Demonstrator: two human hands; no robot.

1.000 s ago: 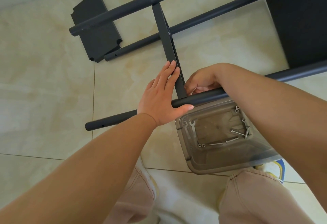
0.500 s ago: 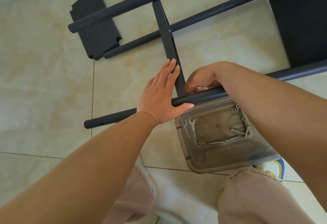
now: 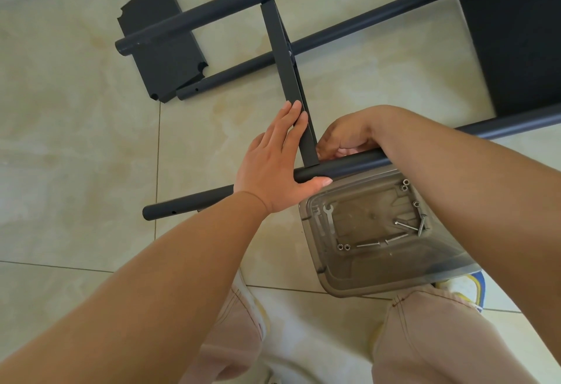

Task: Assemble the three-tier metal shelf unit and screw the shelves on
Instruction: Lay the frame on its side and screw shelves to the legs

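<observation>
In the head view, a dark matte metal frame of round tubes lies on its side over glossy beige floor tiles (image 3: 76, 146). The left hand (image 3: 274, 162) lies flat, fingers straight along the thin middle shelf (image 3: 285, 58), thumb beneath the near tube (image 3: 188, 203). The right hand (image 3: 346, 137) curls behind that tube at the joint; what it pinches is hidden. A loose shelf panel (image 3: 161, 49) lies flat at upper left. A smoky translucent plastic tray (image 3: 379, 283) holds silvery screws (image 3: 405, 225), nuts and a small spanner (image 3: 328, 215).

Three dark metal poles (image 3: 358, 26) show, three dark shelf panels (image 3: 283, 52), and one clear plastic tray (image 3: 391, 277) holding one small wrench (image 3: 328, 215), four long screws (image 3: 405, 225) and five nuts (image 3: 344, 246).
</observation>
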